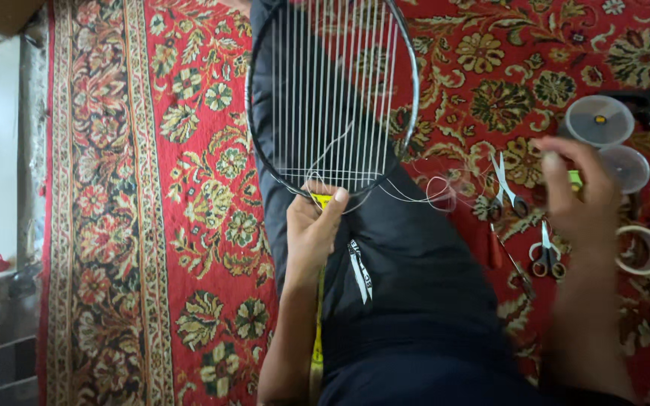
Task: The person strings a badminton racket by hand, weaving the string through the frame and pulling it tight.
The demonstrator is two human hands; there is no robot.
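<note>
Centre of frame: the left hand is closed around the throat of a black-framed racket with white vertical strings, whose head extends to the top centre over a dark-trousered leg. Right of frame: the blurred right hand is raised, fingers loosely curled; whether it pinches the thin white string cannot be told. Two pairs of scissors lie on the red floral carpet.

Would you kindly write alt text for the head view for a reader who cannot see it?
A person's left hand grips a racket, strung only lengthwise, at its throat over a dark-trousered leg; the blurred right hand is raised, with loose string trailing between. Two pairs of scissors and a tape roll lie on the red floral carpet.
</note>
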